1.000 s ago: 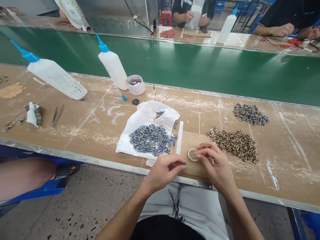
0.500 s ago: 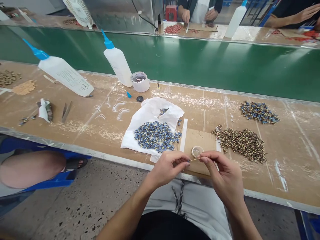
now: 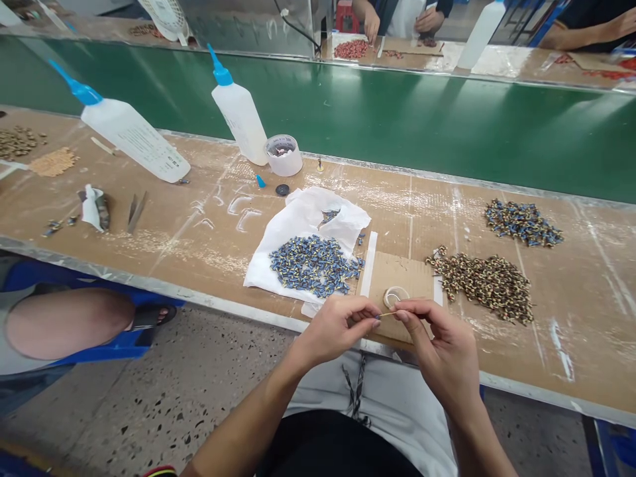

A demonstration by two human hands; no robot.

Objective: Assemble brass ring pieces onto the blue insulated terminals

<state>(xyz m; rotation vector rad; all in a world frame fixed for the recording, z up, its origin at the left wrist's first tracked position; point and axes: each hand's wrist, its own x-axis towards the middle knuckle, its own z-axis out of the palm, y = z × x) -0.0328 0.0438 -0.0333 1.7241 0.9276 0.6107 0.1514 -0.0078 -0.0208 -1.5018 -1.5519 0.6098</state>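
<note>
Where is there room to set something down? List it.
Free: the stretch between the tweezers and the white sheet, though smeared with white; also between that sheet and the blue-and-brown pile. Crowded: around the left hand, right hand and white ring, near the brown pile.

Left part of the worktop (image 3: 571,285): a white bottle with a blue nozzle (image 3: 134,139); to its right, a second bottle (image 3: 241,119), with a tape roll (image 3: 284,164) holding small scraps just beside it. Near the roll lie a blue cone (image 3: 260,181) and a round black disc (image 3: 282,190). Nearer the front edge: tweezers (image 3: 138,213) and, to their left, a partly white-wrapped object (image 3: 94,209). Far left: a tan heap (image 3: 53,161). Behind: a green surface (image 3: 387,119) runs lengthwise. Beyond it: a white fan (image 3: 167,18), a metal cabinet (image 3: 248,26), a red heap (image 3: 350,49) with a co-worker's hand (image 3: 371,26) beside it, and a third bottle (image 3: 481,36). Lower left: a seated neighbour's bare knee (image 3: 69,324) above a speckled floor (image 3: 209,371).
</note>
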